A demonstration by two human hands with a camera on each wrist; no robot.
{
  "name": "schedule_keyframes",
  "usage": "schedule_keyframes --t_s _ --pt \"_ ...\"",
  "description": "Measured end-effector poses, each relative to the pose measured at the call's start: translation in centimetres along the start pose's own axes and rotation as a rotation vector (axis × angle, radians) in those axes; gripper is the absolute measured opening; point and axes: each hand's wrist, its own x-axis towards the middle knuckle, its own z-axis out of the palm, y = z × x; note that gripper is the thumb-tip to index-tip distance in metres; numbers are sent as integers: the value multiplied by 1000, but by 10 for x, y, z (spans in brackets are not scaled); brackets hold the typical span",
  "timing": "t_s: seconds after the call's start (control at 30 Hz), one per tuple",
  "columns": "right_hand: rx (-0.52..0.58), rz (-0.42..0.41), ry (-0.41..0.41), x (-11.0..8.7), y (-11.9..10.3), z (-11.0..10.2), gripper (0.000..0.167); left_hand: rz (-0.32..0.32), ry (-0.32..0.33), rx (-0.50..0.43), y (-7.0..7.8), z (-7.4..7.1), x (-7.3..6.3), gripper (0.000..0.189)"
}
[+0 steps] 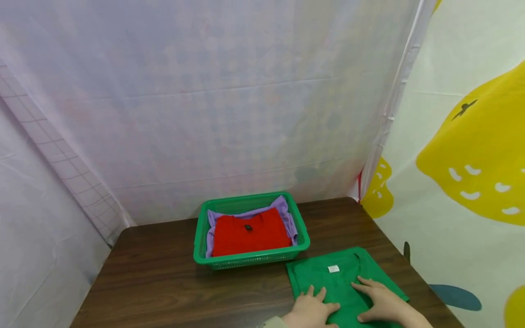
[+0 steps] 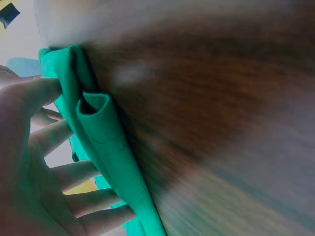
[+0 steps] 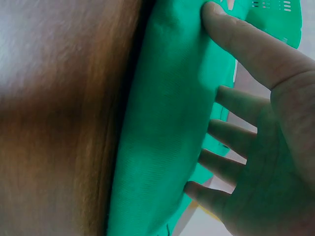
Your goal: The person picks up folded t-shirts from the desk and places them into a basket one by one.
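Observation:
A folded green T-shirt (image 1: 344, 278) with a white neck label lies flat at the table's right front. My left hand (image 1: 309, 310) rests on its left part, fingers spread. On its right part my right hand (image 1: 381, 300) touches the cloth with fingers apart. In the left wrist view the fingertips of the left hand (image 2: 44, 162) press the top of the shirt's folded edge (image 2: 110, 142). The right wrist view has the right hand (image 3: 266, 137) with straight fingers on the shirt's thick fold (image 3: 162, 113). Neither hand grips the cloth.
A green plastic basket (image 1: 199, 241) stands behind and left of the shirt, holding a folded red garment (image 1: 250, 237) over a purple one (image 1: 283, 207). Both are on a dark wood table (image 1: 164, 282). White curtains (image 1: 229, 114) hang behind, and a lemon-print curtain (image 1: 443, 191) at the right.

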Motion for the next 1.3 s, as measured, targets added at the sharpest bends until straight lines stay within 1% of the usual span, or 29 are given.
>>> schedule_keyframes --t_s 0.07,0.33,0.43,0.57,0.8,0.97,1.1,1.3 --pt "-3 -9 -6 1 -1 1 81 -1 9 3 -2 1 -3 49" --pt "13 -9 -16 6 -3 0 76 11 7 -21 -8 1 -11 48" --pt "14 -43 -14 6 -1 1 76 18 -1 -37 -9 0 -13 48" --pt "33 -95 -31 7 0 4 75 18 -18 -56 -12 -1 -17 48" --pt "20 -105 -50 10 -9 6 72 28 -10 -50 -18 -1 -23 48" --pt "16 -116 -60 12 -15 8 70 47 -13 -34 -26 2 -27 48" --pt "14 -149 -56 13 -16 10 67 62 -18 -35 -31 5 -30 48" --pt "-13 -219 -37 16 -16 13 66 68 -25 -37 -38 2 -39 51"
